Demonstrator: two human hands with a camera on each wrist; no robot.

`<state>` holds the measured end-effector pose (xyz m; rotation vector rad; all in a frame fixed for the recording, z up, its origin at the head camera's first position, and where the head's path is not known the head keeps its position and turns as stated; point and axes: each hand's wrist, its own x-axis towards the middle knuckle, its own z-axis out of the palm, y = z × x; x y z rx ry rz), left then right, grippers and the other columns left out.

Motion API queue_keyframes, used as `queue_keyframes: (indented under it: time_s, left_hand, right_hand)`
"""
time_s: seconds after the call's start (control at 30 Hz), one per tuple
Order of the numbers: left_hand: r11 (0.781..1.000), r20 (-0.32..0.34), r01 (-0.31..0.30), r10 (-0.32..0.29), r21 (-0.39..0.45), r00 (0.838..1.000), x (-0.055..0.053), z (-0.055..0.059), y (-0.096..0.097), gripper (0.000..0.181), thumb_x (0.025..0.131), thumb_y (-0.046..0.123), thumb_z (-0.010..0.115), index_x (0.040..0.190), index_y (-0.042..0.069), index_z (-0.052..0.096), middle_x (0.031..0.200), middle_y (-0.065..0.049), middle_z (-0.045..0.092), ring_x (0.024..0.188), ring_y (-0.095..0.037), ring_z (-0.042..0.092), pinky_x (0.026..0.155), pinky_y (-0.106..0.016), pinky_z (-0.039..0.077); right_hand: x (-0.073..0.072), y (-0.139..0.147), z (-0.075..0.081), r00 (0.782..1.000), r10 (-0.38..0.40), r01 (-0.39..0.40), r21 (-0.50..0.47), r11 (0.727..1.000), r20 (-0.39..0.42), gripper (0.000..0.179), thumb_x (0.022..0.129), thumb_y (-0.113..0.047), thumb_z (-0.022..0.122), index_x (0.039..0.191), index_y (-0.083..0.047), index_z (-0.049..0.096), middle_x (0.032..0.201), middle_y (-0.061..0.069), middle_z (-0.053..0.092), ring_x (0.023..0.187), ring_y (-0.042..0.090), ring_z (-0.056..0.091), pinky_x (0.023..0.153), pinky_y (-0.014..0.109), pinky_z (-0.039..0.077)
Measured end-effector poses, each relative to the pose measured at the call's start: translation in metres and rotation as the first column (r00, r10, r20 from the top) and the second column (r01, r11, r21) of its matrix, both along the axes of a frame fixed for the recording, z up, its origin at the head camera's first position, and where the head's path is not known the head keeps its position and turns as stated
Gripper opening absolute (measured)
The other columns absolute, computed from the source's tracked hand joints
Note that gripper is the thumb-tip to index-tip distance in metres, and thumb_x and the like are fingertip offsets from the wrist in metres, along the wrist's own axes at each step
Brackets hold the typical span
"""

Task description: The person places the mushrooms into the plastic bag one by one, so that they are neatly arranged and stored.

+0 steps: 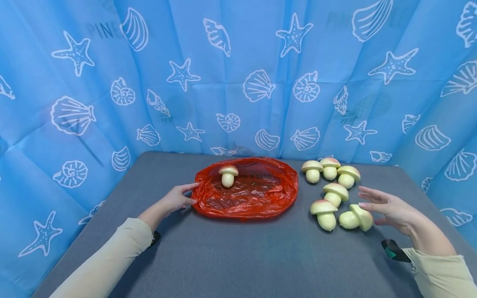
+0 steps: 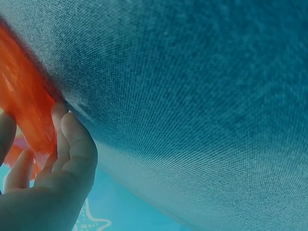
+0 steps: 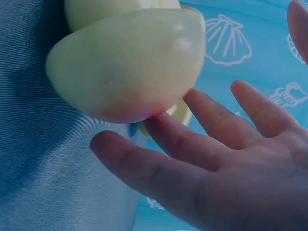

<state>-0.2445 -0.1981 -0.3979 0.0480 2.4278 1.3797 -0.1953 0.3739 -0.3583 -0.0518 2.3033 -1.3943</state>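
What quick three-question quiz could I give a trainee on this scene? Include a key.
1. How many mushrooms sit on the table outside the red bag?
2. What does the left hand touch: (a) a mushroom, (b) the red bag, or (c) the curtain?
3. True or false: the right hand is gripping a mushroom.

Key: 1. Six. 2. b. 3. False; its fingers are spread beside one.
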Motion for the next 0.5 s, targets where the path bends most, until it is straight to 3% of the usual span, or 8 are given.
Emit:
queue_keyframes:
  time_s: [0.17,0.5]
  left_hand:
    - [1.0,0.002,-0.016,0.016,-0.011,1.0,0.0,0.0,0.001,0.063,0.093,0.005,0.061,0.151,0.012,0.037,0.155,-0.025,0.023,0.114,-0.032,0.05,0.078,-0.035,0.047]
    - [1.0,-0.01,-0.003,0.003,-0.005,1.0,0.0,-0.001,-0.001,0.063,0.093,0.004,0.061,0.15,0.011,0.037,0.155,-0.026,0.023,0.109,-0.03,0.051,0.077,-0.036,0.047]
  right_hand:
    - [-0.001,0.001,-0.004,0.999,0.004,-0.003,-0.019,1.0,0.038,0.08,0.103,-0.025,0.048,0.149,0.009,-0.007,0.151,0.038,-0.004,0.135,0.059,0.007,0.092,0.067,0.038]
    - [-0.002,0.005,-0.014,0.997,0.003,-0.001,-0.021,1.0,0.083,0.083,0.102,-0.024,0.05,0.149,0.009,-0.009,0.151,0.039,-0.008,0.135,0.059,0.0,0.098,0.07,0.029]
